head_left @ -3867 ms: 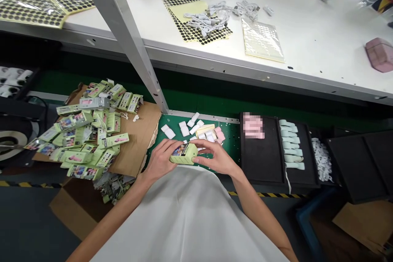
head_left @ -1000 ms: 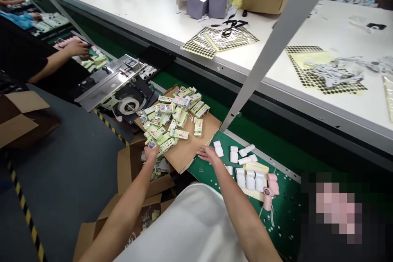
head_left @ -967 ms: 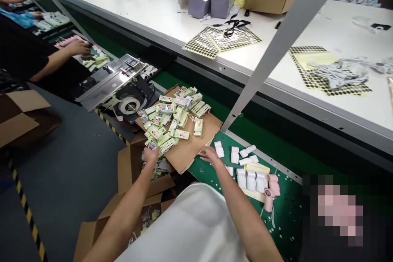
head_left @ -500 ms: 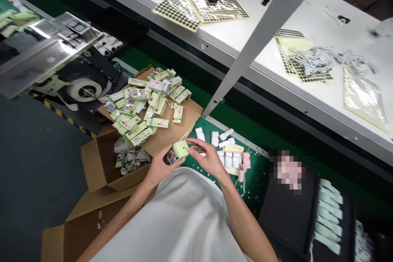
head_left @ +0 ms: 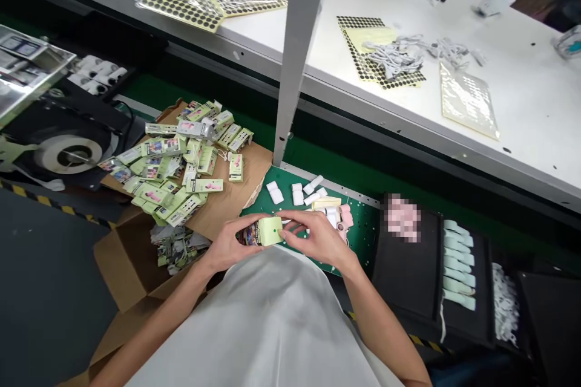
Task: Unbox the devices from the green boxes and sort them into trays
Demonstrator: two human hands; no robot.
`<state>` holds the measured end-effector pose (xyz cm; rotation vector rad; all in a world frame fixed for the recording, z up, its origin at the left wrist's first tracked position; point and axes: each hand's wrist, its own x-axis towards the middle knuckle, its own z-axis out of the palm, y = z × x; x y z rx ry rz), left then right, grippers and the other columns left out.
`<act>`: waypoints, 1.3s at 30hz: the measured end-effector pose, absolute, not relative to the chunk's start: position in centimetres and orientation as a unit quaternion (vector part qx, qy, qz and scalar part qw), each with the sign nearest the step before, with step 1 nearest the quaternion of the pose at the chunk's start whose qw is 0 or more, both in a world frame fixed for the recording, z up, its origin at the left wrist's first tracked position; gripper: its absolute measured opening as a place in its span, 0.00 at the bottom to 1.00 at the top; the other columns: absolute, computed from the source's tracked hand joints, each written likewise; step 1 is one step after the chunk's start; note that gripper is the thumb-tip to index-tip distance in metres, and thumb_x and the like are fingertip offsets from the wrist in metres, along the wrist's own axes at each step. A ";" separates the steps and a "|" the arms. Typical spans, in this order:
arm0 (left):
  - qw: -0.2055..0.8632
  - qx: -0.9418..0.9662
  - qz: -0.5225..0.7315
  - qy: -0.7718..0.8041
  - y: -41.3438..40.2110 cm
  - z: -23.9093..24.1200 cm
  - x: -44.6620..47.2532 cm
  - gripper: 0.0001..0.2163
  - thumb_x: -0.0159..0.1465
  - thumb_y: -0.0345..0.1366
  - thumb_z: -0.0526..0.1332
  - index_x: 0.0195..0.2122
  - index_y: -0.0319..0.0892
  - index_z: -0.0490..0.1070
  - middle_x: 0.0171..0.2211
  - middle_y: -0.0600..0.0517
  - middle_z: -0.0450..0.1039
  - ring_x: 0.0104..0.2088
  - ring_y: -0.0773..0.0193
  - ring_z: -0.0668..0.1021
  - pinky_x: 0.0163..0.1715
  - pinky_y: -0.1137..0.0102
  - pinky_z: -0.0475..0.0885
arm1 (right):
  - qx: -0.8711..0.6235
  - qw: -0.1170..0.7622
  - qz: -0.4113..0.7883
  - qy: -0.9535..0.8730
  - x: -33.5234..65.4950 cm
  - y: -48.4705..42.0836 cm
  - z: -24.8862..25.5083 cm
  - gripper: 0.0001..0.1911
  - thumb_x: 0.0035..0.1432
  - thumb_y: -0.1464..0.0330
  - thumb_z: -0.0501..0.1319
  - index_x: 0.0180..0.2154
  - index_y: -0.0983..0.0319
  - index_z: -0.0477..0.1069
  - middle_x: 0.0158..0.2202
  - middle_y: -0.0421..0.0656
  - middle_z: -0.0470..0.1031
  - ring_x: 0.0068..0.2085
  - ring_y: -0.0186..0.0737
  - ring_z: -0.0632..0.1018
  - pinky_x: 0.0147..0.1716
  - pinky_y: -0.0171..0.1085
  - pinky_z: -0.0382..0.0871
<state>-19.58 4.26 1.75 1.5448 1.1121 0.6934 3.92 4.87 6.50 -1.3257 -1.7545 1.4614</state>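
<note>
- Nearest me, just beyond the white cloth garment (head_left: 276,314), the person's left hand (head_left: 230,245) gripped a pale-green printed cardboard box (head_left: 269,231), its fingers wrapped about the long sides, presumably to steady it while leaving one end free.
- That plain end, marked with a green dot, faced the right hand (head_left: 318,237), whose thumb and forefinger were spread at its edge; whether they pinched it or merely touched, I couldn't tell.
- A second earlier the left hand had been at the heap and the right hand bare over the cardboard; now both met at the box.
- Just past the hands, small white paired rolls (head_left: 298,198) and pink ones (head_left: 346,216) lay on the green tabletop (head_left: 258,208), likely kept within easy reach.
- To the left, a heap of similar green boxes (head_left: 206,185) covered much of a flat brown cardboard sheet (head_left: 238,196), perhaps laid to keep them together. One box lay apart at its right, where none had lain about four seconds before.
- To the right, mint-green pieces (head_left: 458,266) sat in a neat row on black trays (head_left: 408,278).
- Farthest off, white cables (head_left: 394,59) lay bunched on the white tabletop (head_left: 526,91).
</note>
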 end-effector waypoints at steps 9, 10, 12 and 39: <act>0.557 0.645 0.245 0.463 4.5 2.8 -18.1 0.26 0.52 0.44 0.74 0.52 0.41 0.78 0.51 0.44 0.80 0.50 0.49 0.80 0.55 0.59 0.74 | -0.448 0.305 0.561 -0.625 6.3 4.0 6.8 0.15 0.62 0.63 0.65 0.51 0.55 0.78 0.49 0.45 0.79 0.41 0.39 0.81 0.37 0.36 0.77; 0.564 0.646 0.232 0.458 4.5 3.0 -17.9 0.26 0.52 0.44 0.74 0.52 0.41 0.78 0.50 0.44 0.81 0.49 0.49 0.81 0.54 0.58 0.75 | -0.445 0.310 0.575 -0.613 6.5 4.0 6.7 0.15 0.62 0.62 0.65 0.50 0.56 0.78 0.49 0.45 0.79 0.41 0.39 0.81 0.37 0.36 0.76; 0.581 0.649 0.207 0.444 4.6 3.5 -17.6 0.26 0.52 0.43 0.74 0.52 0.42 0.79 0.48 0.44 0.81 0.47 0.49 0.81 0.51 0.58 0.76 | -0.442 0.311 0.605 -0.585 6.9 4.1 6.6 0.14 0.62 0.60 0.66 0.48 0.57 0.79 0.47 0.45 0.79 0.40 0.38 0.80 0.37 0.35 0.75; 0.680 0.683 0.006 0.266 6.2 4.3 -15.9 0.21 0.50 0.39 0.74 0.47 0.43 0.81 0.38 0.53 0.80 0.35 0.62 0.76 0.36 0.74 0.71 | -0.269 0.121 0.682 -0.669 9.5 6.3 6.4 0.12 0.58 0.57 0.69 0.34 0.60 0.80 0.28 0.38 0.78 0.31 0.35 0.76 0.32 0.32 0.70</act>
